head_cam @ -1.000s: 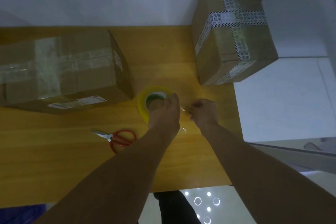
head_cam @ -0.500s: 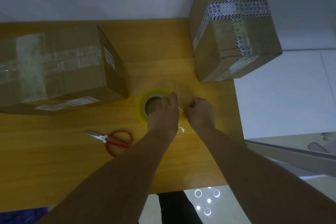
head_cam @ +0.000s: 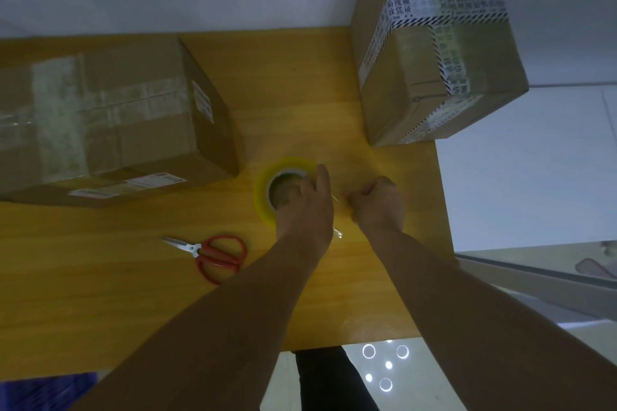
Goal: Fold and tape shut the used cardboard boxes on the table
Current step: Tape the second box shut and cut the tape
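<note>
A yellowish roll of clear tape (head_cam: pixel 267 183) lies on the wooden table (head_cam: pixel 100 277) between two closed cardboard boxes. My left hand (head_cam: pixel 305 207) grips the roll, fingers curled into its core. Just to its right, my right hand (head_cam: pixel 379 202) pinches the loose tape end, a short clear strip stretched between the hands. The left box (head_cam: pixel 100 117) lies flat with old clear tape and labels. The right box (head_cam: pixel 434 53) stands at the table's far right corner, bound with white printed tape.
Red-handled scissors (head_cam: pixel 213 253) lie on the table left of my left forearm, blades pointing left. The table's right edge runs close by my right hand, with white floor beyond. A wall stands behind the table.
The hands have stayed on the roll and tape end with almost no shift. The view has tilted slightly, so the boxes sit higher in the frame.
</note>
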